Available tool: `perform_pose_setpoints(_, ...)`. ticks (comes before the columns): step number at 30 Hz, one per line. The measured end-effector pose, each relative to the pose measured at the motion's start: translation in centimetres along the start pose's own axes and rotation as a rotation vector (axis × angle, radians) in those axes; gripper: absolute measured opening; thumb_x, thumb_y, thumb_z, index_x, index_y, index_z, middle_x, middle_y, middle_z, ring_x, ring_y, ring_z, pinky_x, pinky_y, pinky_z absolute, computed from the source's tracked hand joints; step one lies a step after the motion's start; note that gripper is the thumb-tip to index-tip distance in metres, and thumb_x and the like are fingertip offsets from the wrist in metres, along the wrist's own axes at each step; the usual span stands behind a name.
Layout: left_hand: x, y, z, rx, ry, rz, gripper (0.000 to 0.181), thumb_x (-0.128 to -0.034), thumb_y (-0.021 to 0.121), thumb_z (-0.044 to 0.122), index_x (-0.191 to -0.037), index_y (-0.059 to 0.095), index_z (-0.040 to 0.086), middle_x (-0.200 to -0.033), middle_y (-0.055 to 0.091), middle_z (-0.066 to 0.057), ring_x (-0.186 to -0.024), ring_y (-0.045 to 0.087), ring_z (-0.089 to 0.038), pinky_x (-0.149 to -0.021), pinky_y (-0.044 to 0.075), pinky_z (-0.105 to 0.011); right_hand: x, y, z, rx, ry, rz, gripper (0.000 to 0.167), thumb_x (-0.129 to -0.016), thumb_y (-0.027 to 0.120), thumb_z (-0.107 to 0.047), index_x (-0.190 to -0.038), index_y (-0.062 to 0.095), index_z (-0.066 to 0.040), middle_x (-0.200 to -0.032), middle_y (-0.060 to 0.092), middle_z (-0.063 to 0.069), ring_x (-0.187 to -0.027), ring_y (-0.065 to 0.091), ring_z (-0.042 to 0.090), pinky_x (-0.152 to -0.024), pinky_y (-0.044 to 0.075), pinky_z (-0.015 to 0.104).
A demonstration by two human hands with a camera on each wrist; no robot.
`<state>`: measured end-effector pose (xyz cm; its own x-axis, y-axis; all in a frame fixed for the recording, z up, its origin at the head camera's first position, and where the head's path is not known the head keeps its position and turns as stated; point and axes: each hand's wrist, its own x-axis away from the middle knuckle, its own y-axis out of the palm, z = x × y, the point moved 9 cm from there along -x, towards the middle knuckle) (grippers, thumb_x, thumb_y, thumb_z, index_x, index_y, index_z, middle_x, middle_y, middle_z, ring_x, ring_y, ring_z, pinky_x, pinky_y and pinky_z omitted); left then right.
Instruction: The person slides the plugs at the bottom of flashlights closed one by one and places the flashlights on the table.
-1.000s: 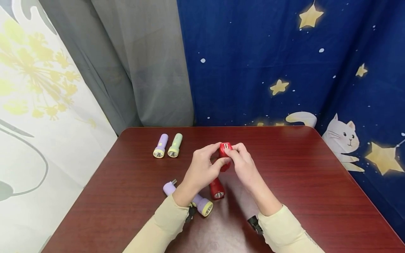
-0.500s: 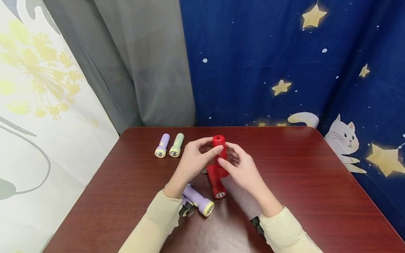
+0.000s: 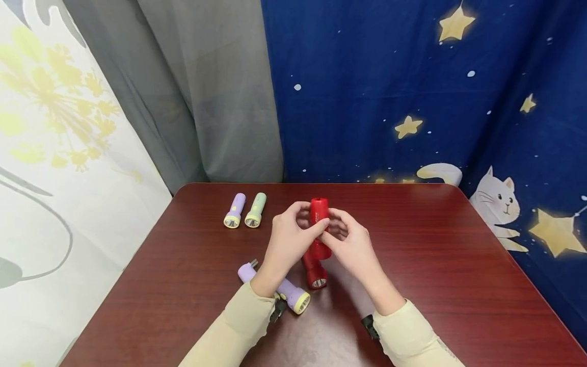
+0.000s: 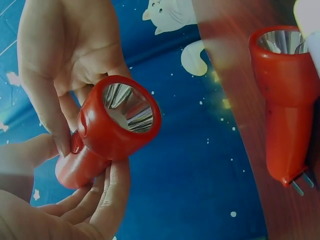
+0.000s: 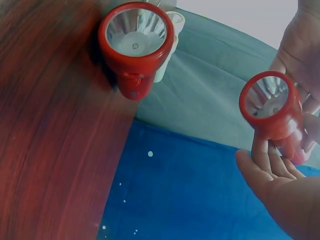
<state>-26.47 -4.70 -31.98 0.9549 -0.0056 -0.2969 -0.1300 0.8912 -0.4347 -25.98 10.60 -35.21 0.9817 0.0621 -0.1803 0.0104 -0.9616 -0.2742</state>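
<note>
Both hands hold a red flashlight [image 3: 319, 209] up above the table, its tail pointing away and its lens end toward me. My left hand [image 3: 293, 232] grips it from the left, thumb across the top; in the left wrist view the fingers [image 4: 117, 192] lie along its underside. From the other side my right hand [image 3: 350, 242] holds it, with a thumb near the button in the left wrist view. The reflector [image 5: 270, 97] shows in the right wrist view. Under the hands, a second red flashlight [image 3: 316, 275] rests on the table; its metal prongs show in the left wrist view.
A purple flashlight [image 3: 293, 295] with a yellow rim lies partly hidden beneath the left wrist; prongs stick out beyond it. Farther back stand a purple flashlight [image 3: 235, 210] and a green flashlight [image 3: 255, 210], side by side. Curtains hang behind the dark red table [image 3: 412, 244].
The held red flashlight has been turned: its slotted end faced up a second ago, then a small hole showed, now a printed side does. Both hands have shifted their grip around it.
</note>
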Motion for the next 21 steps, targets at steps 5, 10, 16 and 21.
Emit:
perform_pose_setpoints(5,-0.8,-0.4,0.2,-0.019,0.018,0.003,0.041,-0.0910,0.084,0.030,-0.126,0.074,0.010,-0.105,0.082,-0.009,-0.089,0.077,-0.019,-0.083,0.065,-0.039,0.0,0.2,-0.2,-0.009,-0.018,-0.016,0.055,-0.094,0.080,-0.012,-0.146,0.060,-0.005,-0.126,0.077,0.019,-0.116,0.075,0.032,-0.107,0.059,0.042)
perform_pose_setpoints(10,-2.6,-1.3,-0.6,-0.070,-0.016,-0.001,0.045,-0.0914,0.082,0.031,-0.130,0.073,0.009,-0.107,0.080,-0.010,-0.092,0.075,-0.022,-0.085,0.064,-0.040,0.1,0.4,-0.2,-0.004,-0.039,-0.041,0.053,-0.097,0.075,-0.007,-0.146,0.057,-0.001,-0.128,0.075,0.021,-0.116,0.075,0.033,-0.105,0.059,0.042)
perform_pose_setpoints(16,-6.6,-3.4,-2.5,-0.167,-0.086,0.001,0.050,-0.0927,0.080,0.031,-0.135,0.071,0.005,-0.106,0.078,-0.013,-0.095,0.075,-0.026,-0.085,0.065,-0.043,0.3,0.7,0.5,0.032,0.004,-0.088,0.053,-0.097,0.075,-0.010,-0.147,0.058,-0.007,-0.128,0.076,0.014,-0.117,0.075,0.029,-0.104,0.060,0.045)
perform_pose_setpoints(21,-9.5,-5.2,-3.9,-0.252,-0.121,0.040,0.047,-0.0941,0.078,0.033,-0.133,0.072,0.007,-0.109,0.079,-0.014,-0.098,0.075,-0.029,-0.087,0.065,-0.047,0.4,0.9,0.8,0.073,0.004,-0.117,0.047,-0.098,0.074,-0.012,-0.143,0.061,-0.008,-0.127,0.076,0.015,-0.115,0.075,0.027,-0.103,0.060,0.043)
